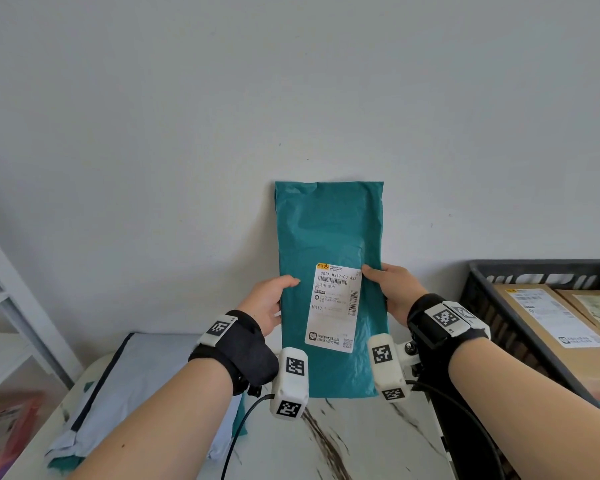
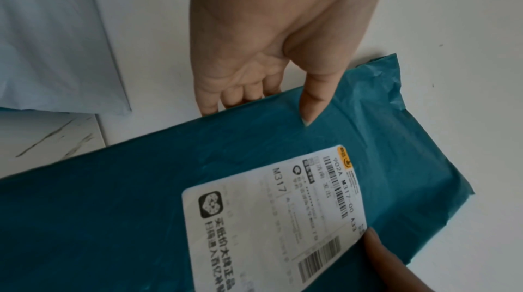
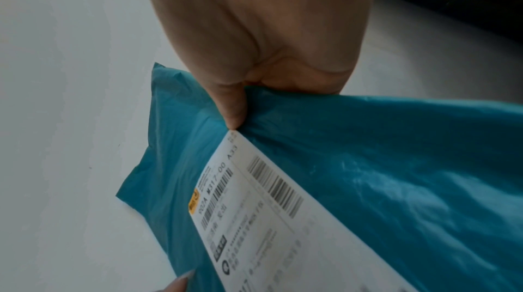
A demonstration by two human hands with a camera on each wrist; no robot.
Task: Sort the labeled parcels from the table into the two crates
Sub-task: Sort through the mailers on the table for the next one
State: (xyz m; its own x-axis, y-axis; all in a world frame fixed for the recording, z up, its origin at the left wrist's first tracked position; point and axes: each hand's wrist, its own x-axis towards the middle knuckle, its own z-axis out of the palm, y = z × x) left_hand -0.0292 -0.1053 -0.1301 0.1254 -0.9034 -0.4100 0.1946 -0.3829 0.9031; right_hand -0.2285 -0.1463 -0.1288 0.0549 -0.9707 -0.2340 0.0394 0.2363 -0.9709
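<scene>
Black wrist straps carry white marker-tagged camera blocks with black cables.

You can read "902A M317-00 A33" along the top of the white shipping label on the teal parcel, and "M317" lower at its left edge.

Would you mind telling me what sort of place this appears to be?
Probably a small parcel-sorting station: both hands hold up a teal mailer with a barcoded shipping label, a dark crate holds labelled cardboard parcels, and more mailers lie on the marble-patterned table.
</scene>
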